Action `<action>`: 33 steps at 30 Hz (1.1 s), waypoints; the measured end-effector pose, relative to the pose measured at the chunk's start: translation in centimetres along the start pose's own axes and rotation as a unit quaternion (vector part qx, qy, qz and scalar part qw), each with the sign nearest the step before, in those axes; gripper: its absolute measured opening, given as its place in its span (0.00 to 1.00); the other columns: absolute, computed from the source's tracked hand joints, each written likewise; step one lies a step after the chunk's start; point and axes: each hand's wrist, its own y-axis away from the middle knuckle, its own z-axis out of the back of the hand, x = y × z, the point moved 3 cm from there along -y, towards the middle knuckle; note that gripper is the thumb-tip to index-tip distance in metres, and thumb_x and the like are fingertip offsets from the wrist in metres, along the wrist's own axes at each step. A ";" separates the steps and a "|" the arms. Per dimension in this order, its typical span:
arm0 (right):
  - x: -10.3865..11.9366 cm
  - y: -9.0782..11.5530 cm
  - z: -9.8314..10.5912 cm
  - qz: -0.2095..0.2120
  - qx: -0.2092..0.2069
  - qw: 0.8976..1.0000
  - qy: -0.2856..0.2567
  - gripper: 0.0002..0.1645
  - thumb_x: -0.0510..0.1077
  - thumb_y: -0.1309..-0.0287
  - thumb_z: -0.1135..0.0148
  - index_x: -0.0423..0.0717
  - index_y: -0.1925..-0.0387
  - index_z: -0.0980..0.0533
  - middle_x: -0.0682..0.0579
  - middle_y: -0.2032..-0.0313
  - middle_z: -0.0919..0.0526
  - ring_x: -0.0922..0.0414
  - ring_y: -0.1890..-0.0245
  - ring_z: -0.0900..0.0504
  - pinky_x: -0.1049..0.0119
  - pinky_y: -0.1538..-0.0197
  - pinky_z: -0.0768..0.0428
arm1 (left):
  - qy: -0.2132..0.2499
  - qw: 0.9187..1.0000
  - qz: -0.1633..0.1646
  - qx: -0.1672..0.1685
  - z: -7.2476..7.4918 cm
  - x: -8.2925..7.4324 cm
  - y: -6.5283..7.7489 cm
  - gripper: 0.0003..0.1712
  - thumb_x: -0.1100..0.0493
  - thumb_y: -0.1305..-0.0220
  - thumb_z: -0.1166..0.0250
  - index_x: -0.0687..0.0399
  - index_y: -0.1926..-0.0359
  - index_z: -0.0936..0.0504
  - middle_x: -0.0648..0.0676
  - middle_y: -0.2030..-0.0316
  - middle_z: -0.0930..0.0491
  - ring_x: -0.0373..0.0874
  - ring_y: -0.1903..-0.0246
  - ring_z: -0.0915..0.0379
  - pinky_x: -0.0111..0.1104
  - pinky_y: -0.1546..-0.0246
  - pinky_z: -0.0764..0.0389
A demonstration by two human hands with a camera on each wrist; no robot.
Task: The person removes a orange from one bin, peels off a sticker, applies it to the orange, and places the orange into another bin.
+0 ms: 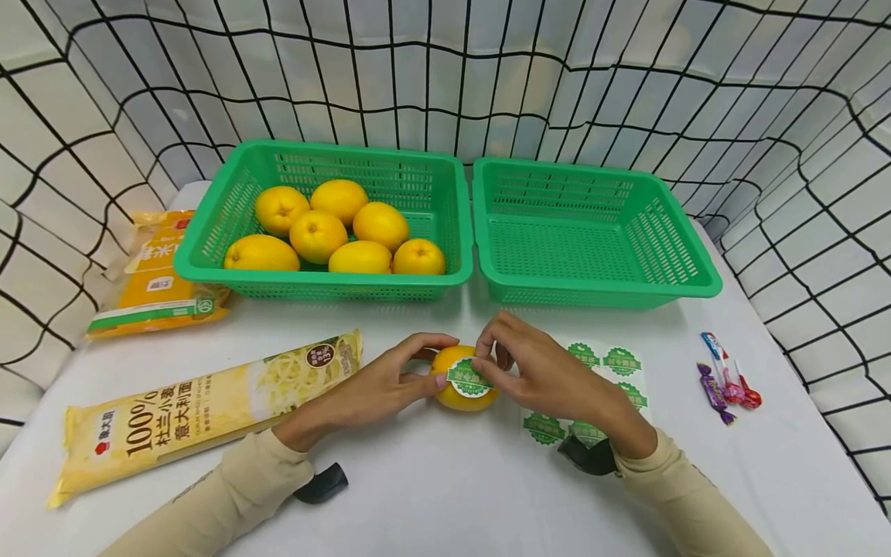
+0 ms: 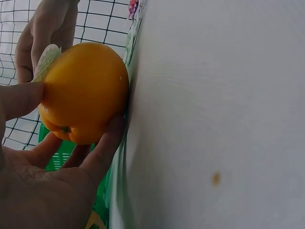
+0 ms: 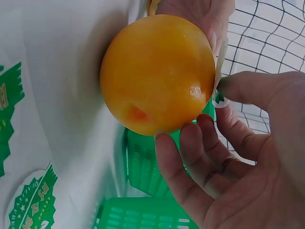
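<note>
An orange (image 1: 454, 404) rests on the white table, near the middle of the head view. My left hand (image 1: 379, 391) holds it from the left, thumb on the upper front and fingers around the far side and underneath. A round green-and-white sticker (image 1: 468, 377) lies against its upper face, with one edge standing off the peel in the right wrist view. My right hand (image 1: 550, 375) pinches the sticker's right edge, its other fingertips (image 3: 164, 140) right at the peel. Under the right forearm is a sheet of similar stickers (image 1: 622, 360), partly hidden.
Behind stand two green baskets: the left one (image 1: 320, 290) holds several oranges, the right one (image 1: 599, 288) none. A spaghetti pack (image 1: 202, 410) and an orange-coloured food bag (image 1: 156, 278) lie left. Wrapped candies (image 1: 713, 391) lie right. Black wire mesh (image 1: 390, 100) surrounds the table.
</note>
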 end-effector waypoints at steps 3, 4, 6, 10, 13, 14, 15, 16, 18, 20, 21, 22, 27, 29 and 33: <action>-0.1 0.1 -0.1 -0.004 -0.006 1.000 0.001 0.08 0.47 0.27 0.31 0.53 0.57 0.24 0.59 0.59 0.26 0.58 0.62 0.23 0.66 0.61 0.21 | -0.010 1.000 0.000 -0.001 0.1 0.1 0.0 0.32 0.53 0.19 0.39 0.53 0.21 0.36 0.52 0.25 0.33 0.54 0.28 0.35 0.51 0.31 0.24; 0.0 0.1 -0.1 -0.005 -0.008 1.000 0.003 0.10 0.48 0.29 0.30 0.53 0.57 0.24 0.59 0.59 0.26 0.58 0.62 0.23 0.67 0.62 0.21 | -0.015 1.000 0.000 -0.002 0.1 0.0 0.0 0.31 0.53 0.18 0.39 0.53 0.21 0.35 0.52 0.25 0.33 0.54 0.28 0.35 0.52 0.31 0.24; 0.0 0.1 -0.2 -0.006 -0.014 1.000 0.011 0.13 0.50 0.31 0.27 0.52 0.56 0.25 0.59 0.59 0.26 0.58 0.62 0.23 0.69 0.62 0.22 | -0.023 1.000 -0.001 -0.004 0.2 0.0 0.1 0.31 0.52 0.18 0.39 0.52 0.21 0.35 0.51 0.25 0.32 0.54 0.29 0.34 0.52 0.32 0.25; 0.0 0.2 -0.3 -0.010 -0.030 0.999 0.041 0.20 0.53 0.36 0.23 0.52 0.54 0.26 0.60 0.58 0.26 0.58 0.61 0.22 0.68 0.63 0.22 | -0.036 0.999 -0.002 -0.010 0.4 0.0 0.1 0.31 0.50 0.18 0.40 0.51 0.21 0.35 0.50 0.25 0.32 0.52 0.30 0.32 0.52 0.33 0.26; -0.1 0.2 -0.4 -0.020 -0.038 0.997 0.071 0.24 0.57 0.38 0.22 0.52 0.52 0.25 0.60 0.56 0.24 0.58 0.61 0.20 0.68 0.64 0.21 | -0.040 0.999 -0.003 -0.012 0.4 0.0 0.0 0.31 0.49 0.18 0.41 0.51 0.21 0.34 0.50 0.26 0.31 0.51 0.31 0.31 0.51 0.34 0.27; -0.1 0.2 -0.4 -0.024 -0.041 0.996 0.080 0.26 0.59 0.39 0.22 0.52 0.51 0.25 0.59 0.55 0.23 0.58 0.61 0.19 0.68 0.65 0.21 | -0.039 0.999 -0.004 -0.013 0.4 0.0 0.0 0.31 0.49 0.18 0.41 0.52 0.22 0.34 0.51 0.26 0.31 0.52 0.31 0.30 0.50 0.34 0.26; -0.1 0.2 -0.4 -0.025 -0.045 0.995 0.088 0.27 0.60 0.39 0.22 0.51 0.49 0.25 0.58 0.54 0.22 0.58 0.61 0.19 0.67 0.66 0.22 | -0.038 0.999 -0.004 -0.013 0.4 0.0 0.0 0.31 0.49 0.18 0.41 0.52 0.22 0.34 0.51 0.26 0.31 0.52 0.31 0.30 0.50 0.34 0.26; -0.1 0.2 -0.4 -0.025 -0.050 0.994 0.097 0.29 0.61 0.40 0.22 0.51 0.48 0.25 0.57 0.53 0.22 0.57 0.61 0.18 0.67 0.67 0.22 | -0.036 0.999 -0.002 -0.014 0.4 0.1 0.0 0.31 0.49 0.18 0.41 0.52 0.22 0.34 0.52 0.26 0.30 0.52 0.31 0.30 0.49 0.34 0.25; -0.1 0.2 -0.4 -0.008 -0.068 0.992 0.110 0.30 0.61 0.40 0.22 0.51 0.47 0.24 0.55 0.51 0.21 0.57 0.60 0.18 0.67 0.66 0.21 | -0.029 0.999 0.003 -0.016 0.4 0.2 -0.1 0.30 0.50 0.18 0.41 0.53 0.23 0.35 0.52 0.26 0.31 0.53 0.31 0.30 0.48 0.34 0.24; 0.2 0.2 -0.3 0.029 -0.094 0.988 0.119 0.27 0.59 0.41 0.20 0.51 0.49 0.22 0.54 0.50 0.21 0.57 0.57 0.18 0.66 0.64 0.19 | -0.019 1.000 0.013 -0.019 0.4 0.2 -0.1 0.30 0.49 0.18 0.41 0.53 0.23 0.35 0.53 0.26 0.32 0.54 0.30 0.31 0.47 0.34 0.24; 0.3 0.1 -0.3 0.052 -0.108 0.985 0.125 0.25 0.57 0.42 0.19 0.51 0.51 0.20 0.54 0.50 0.21 0.57 0.56 0.18 0.65 0.63 0.18 | -0.014 1.000 0.018 -0.021 0.4 0.3 -0.1 0.30 0.49 0.18 0.41 0.53 0.24 0.36 0.53 0.27 0.32 0.54 0.29 0.32 0.47 0.34 0.24; 0.4 0.1 -0.3 0.075 -0.120 0.981 0.132 0.22 0.55 0.42 0.19 0.51 0.53 0.19 0.54 0.51 0.20 0.57 0.54 0.17 0.65 0.61 0.16 | -0.010 0.999 0.024 -0.023 0.4 0.3 -0.1 0.29 0.49 0.18 0.41 0.52 0.24 0.36 0.54 0.27 0.33 0.55 0.29 0.32 0.47 0.34 0.24; 0.4 0.1 -0.4 0.130 -0.149 0.965 0.172 0.15 0.51 0.42 0.19 0.51 0.57 0.12 0.58 0.56 0.12 0.59 0.53 0.16 0.65 0.56 0.14 | 0.007 0.998 0.042 -0.040 0.4 0.2 -0.2 0.26 0.52 0.18 0.40 0.52 0.28 0.36 0.56 0.29 0.34 0.56 0.29 0.32 0.43 0.37 0.21; 0.4 0.1 -0.4 0.131 -0.151 0.962 0.187 0.15 0.52 0.41 0.19 0.51 0.56 0.11 0.59 0.58 0.10 0.60 0.55 0.16 0.65 0.57 0.14 | 0.019 0.998 0.037 -0.052 0.3 0.2 -0.2 0.23 0.55 0.19 0.40 0.54 0.31 0.35 0.58 0.31 0.33 0.57 0.30 0.31 0.39 0.40 0.18; 0.5 0.1 -0.5 0.145 -0.163 0.953 0.211 0.15 0.53 0.41 0.19 0.51 0.57 0.09 0.60 0.61 0.09 0.60 0.58 0.16 0.67 0.61 0.14 | 0.035 0.995 -0.005 -0.093 0.1 -0.2 -0.3 0.19 0.61 0.20 0.39 0.60 0.36 0.31 0.61 0.35 0.29 0.58 0.33 0.30 0.35 0.45 0.15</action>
